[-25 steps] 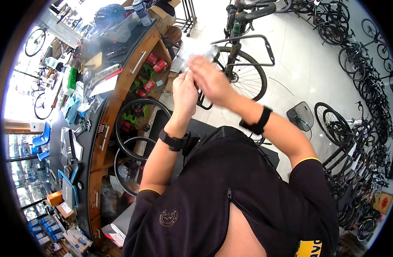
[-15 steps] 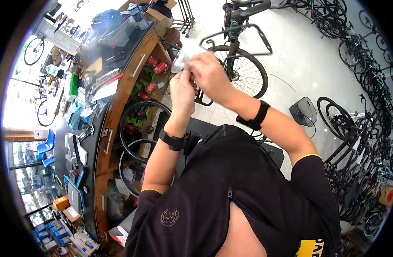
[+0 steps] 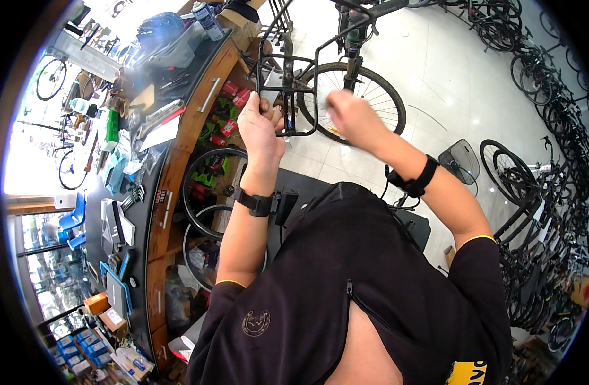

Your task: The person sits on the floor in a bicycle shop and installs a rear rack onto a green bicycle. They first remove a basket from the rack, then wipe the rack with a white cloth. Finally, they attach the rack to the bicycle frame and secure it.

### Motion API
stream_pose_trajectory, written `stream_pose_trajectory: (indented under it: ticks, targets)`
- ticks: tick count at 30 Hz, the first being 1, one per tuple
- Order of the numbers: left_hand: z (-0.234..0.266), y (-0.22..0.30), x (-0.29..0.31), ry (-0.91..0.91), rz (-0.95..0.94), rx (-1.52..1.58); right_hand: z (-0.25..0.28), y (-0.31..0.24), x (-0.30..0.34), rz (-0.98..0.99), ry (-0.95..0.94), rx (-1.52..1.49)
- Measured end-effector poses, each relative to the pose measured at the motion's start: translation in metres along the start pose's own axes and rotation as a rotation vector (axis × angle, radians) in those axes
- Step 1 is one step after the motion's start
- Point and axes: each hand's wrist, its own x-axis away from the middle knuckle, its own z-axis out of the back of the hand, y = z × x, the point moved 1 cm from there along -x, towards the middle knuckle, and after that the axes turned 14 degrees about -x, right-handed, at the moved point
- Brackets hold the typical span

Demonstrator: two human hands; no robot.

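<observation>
A black tubular bicycle rack (image 3: 288,91) stands upright in front of me, its slatted face toward me. My left hand (image 3: 262,131) is closed at its lower left corner, with the thumb up and the fingers curled in. That corner is hidden behind the hand. To the right of the rack, my right hand (image 3: 357,119) is apart from it and smeared by motion, so its fingers do not show clearly. A whitish sheet or bag (image 3: 274,81) shows behind the rack's bars. Beyond them is a bicycle's front wheel (image 3: 387,109).
A long dark-topped workbench (image 3: 137,192) with tools and packages runs along my left. Loose wheels (image 3: 190,186) lean against its shelves. A spray can (image 3: 207,22) stands at its far end. Rows of bicycles (image 3: 545,96) line the right, with a mesh basket (image 3: 458,160) on the floor.
My hands were together by the whitish sheet or bag; now they are apart, the right one moved right and down. The rack has swung from a tilt at the right to upright beside my left hand.
</observation>
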Motion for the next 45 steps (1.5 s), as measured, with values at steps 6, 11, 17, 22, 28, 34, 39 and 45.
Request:
stream_pose_trajectory:
  ticks: [6,11,17,22,28,34,39,45]
  targets:
    - [-0.015,-0.002,0.003,-0.14,0.057,0.073,-0.002,-0.024,-0.042,0.068,0.207,-0.26]
    - [-0.02,-0.011,-0.003,-0.019,0.068,0.047,-0.036,-0.042,-0.032,-0.024,0.135,-0.352]
    - [-0.003,-0.013,-0.01,-0.004,0.092,0.191,-0.037,-0.051,0.005,0.187,0.004,-0.282]
    - [0.007,0.003,-0.01,-0.091,0.147,0.318,-0.004,0.016,0.003,-0.327,0.182,-0.484]
    - [0.001,-0.008,-0.009,-0.137,0.129,0.353,-0.019,-0.002,0.005,-0.642,0.145,-1.603]
    - [-0.004,-0.013,-0.004,-0.215,0.066,0.39,-0.006,0.005,-0.006,-0.614,0.108,-1.671]
    - [-0.012,-0.019,-0.005,-0.125,0.04,0.452,-0.025,-0.01,-0.002,-0.589,0.199,-1.752]
    - [-0.017,-0.023,-0.007,0.076,-0.001,0.281,-0.032,-0.036,0.008,-0.479,0.183,-1.618]
